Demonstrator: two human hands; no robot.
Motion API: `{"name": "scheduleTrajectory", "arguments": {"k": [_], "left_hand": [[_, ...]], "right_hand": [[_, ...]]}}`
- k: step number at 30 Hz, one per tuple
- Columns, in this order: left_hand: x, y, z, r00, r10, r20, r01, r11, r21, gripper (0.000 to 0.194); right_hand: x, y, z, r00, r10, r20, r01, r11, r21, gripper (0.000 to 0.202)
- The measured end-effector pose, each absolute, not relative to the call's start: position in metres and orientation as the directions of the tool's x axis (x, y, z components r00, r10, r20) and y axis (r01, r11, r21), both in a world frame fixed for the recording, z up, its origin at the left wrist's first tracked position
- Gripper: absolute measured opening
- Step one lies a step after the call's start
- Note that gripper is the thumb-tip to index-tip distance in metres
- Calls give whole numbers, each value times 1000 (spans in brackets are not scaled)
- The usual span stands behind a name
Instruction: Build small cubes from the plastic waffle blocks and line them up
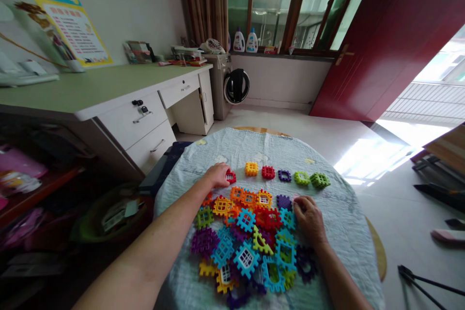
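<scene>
My left hand (218, 175) reaches to the back left of the pile, its fingers closed on a red block (230, 176) with a pale grid. To its right, a row on the cloth holds a yellow block (251, 169), a red block (268, 172), a dark purple block (284, 175), a light green block (301, 178) and a darker green block (320, 180). My right hand (308, 215) rests at the pile's right edge, fingers bent beside a purple block (284, 202); whether it grips anything is hidden. Blue, orange, purple and green pieces overlap in the pile (247, 237).
A pale blue cloth (345, 252) covers the round table. At the left are a green-topped desk (109, 85) and dark shelves (32, 189). A washing machine (220, 87) stands behind, with a red door (381, 38) at the right. A black stand (417, 276) lies near the right edge.
</scene>
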State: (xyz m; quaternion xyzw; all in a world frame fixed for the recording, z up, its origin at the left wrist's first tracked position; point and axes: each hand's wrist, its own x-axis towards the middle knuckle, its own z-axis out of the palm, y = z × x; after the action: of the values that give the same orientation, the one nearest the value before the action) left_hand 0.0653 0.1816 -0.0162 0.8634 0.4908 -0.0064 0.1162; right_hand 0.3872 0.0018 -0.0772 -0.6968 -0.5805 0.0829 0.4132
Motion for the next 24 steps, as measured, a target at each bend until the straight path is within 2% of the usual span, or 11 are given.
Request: {"name": "scheduleTrajectory", "arguments": {"k": [5, 7, 10, 14, 16, 19, 24], "left_hand": [[74, 155, -13, 614, 789, -20, 765, -589, 261, 41], [82, 145, -14, 656, 754, 3, 724, -631, 278, 40], [93, 135, -15, 705, 708, -39, 687, -669, 285, 42], [90, 130, -13, 707, 707, -24, 656, -642, 396, 64], [79, 131, -13, 654, 755, 55, 647, -596, 476, 68], [54, 136, -22, 489, 857, 162, 688, -493, 533, 56], [14, 144, -56, 141, 949, 282, 837, -266, 478, 42]], "right_hand": [[386, 8, -74, 395, 873, 287, 663, -54, -747, 25], [373, 15, -67, 376, 883, 282, 664, -44, -746, 25], [338, 28, -53, 196, 934, 297, 706, 76, -704, 24], [288, 51, -37, -32, 952, 304, 732, 230, -642, 31], [271, 61, -31, -118, 955, 273, 779, 260, -571, 42], [257, 74, -24, -184, 974, 133, 863, 224, -453, 57], [248, 86, -14, -218, 972, -89, 940, 184, -287, 44]]}}
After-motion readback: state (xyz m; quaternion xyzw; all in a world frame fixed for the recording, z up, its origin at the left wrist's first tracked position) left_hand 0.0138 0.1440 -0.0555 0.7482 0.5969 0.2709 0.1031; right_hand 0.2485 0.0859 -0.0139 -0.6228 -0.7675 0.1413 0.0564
